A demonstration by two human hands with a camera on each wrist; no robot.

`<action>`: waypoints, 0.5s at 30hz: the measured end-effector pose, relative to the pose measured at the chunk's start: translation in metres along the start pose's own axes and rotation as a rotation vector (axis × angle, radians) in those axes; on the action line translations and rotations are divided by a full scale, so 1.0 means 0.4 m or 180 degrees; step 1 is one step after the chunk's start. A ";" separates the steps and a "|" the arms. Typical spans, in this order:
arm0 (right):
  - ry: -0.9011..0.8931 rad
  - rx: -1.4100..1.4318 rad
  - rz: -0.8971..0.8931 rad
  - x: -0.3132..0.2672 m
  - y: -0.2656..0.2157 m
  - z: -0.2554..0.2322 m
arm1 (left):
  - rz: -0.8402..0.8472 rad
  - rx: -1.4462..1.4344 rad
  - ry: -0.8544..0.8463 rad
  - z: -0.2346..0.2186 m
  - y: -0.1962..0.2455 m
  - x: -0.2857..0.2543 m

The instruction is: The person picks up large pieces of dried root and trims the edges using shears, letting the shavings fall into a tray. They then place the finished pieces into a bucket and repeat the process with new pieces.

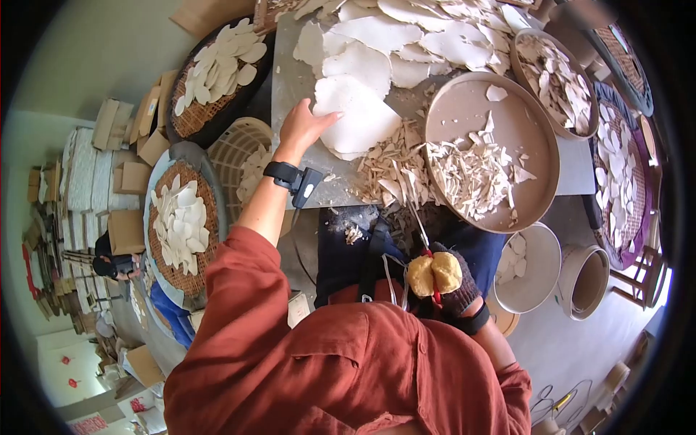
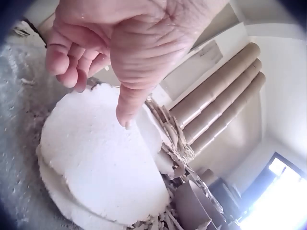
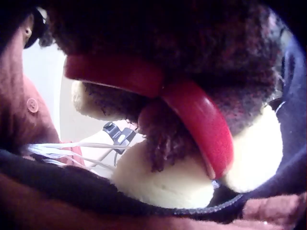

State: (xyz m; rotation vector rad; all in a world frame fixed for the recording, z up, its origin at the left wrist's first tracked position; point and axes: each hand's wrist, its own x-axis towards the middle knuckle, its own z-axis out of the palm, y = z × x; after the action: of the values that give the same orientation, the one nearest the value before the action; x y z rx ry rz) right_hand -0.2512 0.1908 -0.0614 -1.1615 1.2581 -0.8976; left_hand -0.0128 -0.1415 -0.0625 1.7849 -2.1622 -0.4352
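A thin white slice with an uneven rim (image 1: 355,116) lies on the grey metal table (image 1: 290,94), overlapping another slice. My bare left hand (image 1: 303,129) is spread at its left edge; in the left wrist view the thumb reaches over the slice (image 2: 100,148) while the other fingers bend loosely beside its rim. My right hand (image 1: 464,293), in a dark knitted glove, grips scissors (image 1: 419,226) by red handles (image 3: 199,124) in front of my lap. Yellow foam padding (image 1: 433,275) covers part of the grip. The blades point away from me toward the table edge.
Narrow trimmings (image 1: 395,163) are heaped at the table's near edge beside a large round tray (image 1: 493,217) holding more scraps. Larger slices (image 1: 384,32) pile up behind. Woven trays of slices (image 1: 177,225) stand left, near a basket (image 1: 225,152); a white bucket (image 1: 536,268) stands right.
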 end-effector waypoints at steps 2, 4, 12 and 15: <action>0.0078 -0.0261 -0.0017 -0.001 -0.002 0.000 | -0.0020 -0.0030 -0.0347 -0.008 0.030 0.001; 0.0054 -0.0402 -0.0130 -0.006 -0.004 -0.004 | -0.0324 -0.0761 -0.0420 -0.028 0.060 -0.002; 0.0170 0.1550 0.0259 0.001 0.035 -0.001 | 0.0236 -0.3283 -0.0478 -0.222 0.222 -0.173; 0.0200 0.2720 0.0362 0.013 0.025 -0.002 | 0.0204 -0.3760 -0.0561 -0.224 0.225 -0.264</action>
State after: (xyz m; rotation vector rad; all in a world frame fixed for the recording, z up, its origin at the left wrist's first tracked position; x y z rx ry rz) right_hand -0.2524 0.1879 -0.0722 -0.3807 0.8219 -1.2187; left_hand -0.0365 -0.0249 0.0522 0.9915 -1.4320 -1.4865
